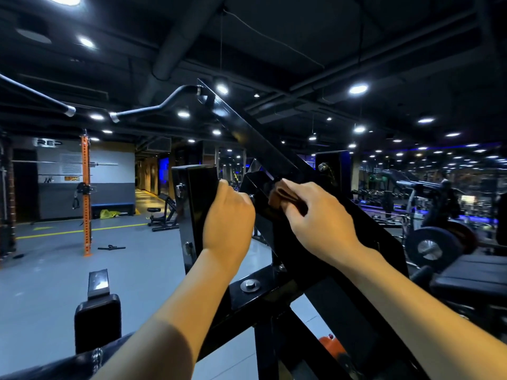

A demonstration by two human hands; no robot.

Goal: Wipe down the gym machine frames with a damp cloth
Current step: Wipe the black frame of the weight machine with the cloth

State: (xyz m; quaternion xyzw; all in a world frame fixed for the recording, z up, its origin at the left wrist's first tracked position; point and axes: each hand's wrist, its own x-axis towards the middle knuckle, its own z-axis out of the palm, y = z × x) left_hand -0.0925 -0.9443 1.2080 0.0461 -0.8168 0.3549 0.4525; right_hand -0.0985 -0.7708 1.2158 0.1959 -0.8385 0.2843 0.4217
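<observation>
- Fingers of the right hand (315, 215) pinch a brown cloth (285, 200) against the slanted frame arm (255, 138), ready to wipe.
- Left hand (227, 215) curls round the upright plate (197, 204), likely bracing.

Brown cloth (285, 200); black frame (255, 138); orange post (86, 193).

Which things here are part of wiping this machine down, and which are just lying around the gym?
Part of the job:
brown cloth, pinched in the right hand
black machine frame
upright plate, gripped by the left hand

Just lying about:
yellow bag by the wall
black handle on the floor
orange rack post
</observation>
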